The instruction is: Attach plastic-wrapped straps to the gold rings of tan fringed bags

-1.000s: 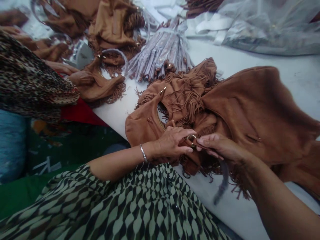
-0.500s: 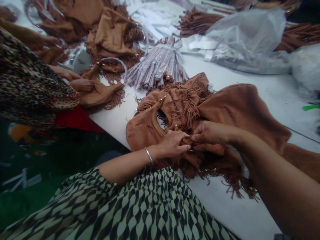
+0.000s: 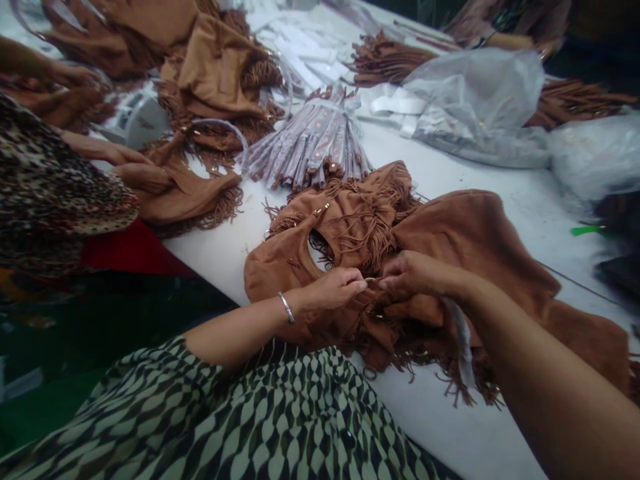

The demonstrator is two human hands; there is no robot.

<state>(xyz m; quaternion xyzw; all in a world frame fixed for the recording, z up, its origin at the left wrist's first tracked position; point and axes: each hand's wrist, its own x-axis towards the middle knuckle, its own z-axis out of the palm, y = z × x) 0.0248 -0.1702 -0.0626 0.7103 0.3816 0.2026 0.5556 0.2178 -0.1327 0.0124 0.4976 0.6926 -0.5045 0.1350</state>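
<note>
brown bags on white table [image 3: 430, 420]

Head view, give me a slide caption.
Left hand and right hand pinch at a metal ring among brown fringed bags.

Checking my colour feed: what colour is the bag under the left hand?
The bag under the left hand is reddish brown; head view.

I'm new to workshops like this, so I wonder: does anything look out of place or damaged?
Two mild oddities, perhaps: a bright green strip at the right of the table, its purpose unclear; and a dark patch near the upper edge of the large brown piece, maybe shadow, maybe a stain. No spill shows.
</note>
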